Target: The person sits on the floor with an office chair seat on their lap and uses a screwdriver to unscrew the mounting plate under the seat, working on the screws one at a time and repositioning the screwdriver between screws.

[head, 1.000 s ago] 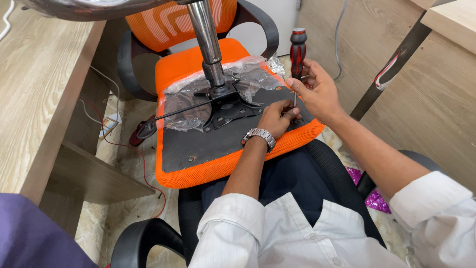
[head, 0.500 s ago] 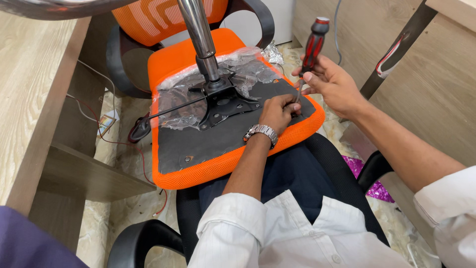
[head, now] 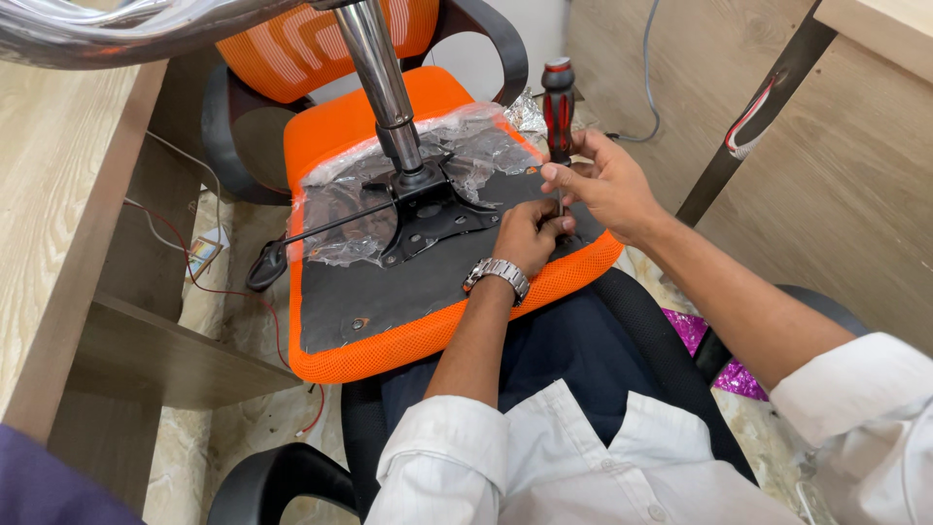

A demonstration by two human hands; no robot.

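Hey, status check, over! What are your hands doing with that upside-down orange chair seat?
Right hand grips red-and-black screwdriver, upright, tip at seat underside. Left hand steadies the shaft low down. Crinkled plastic wrap around black mounting plate, off to the side.

Pretty bright, even indoor light here — shadows stay soft, nothing harsh. Glare streaks run down the shiny chrome chair column (head: 377,83) and sparkle on the crinkled clear plastic wrap (head: 466,146). The centre is sharp; the curved chrome bar (head: 117,34) at the top-left edge looks blurred and stretched.
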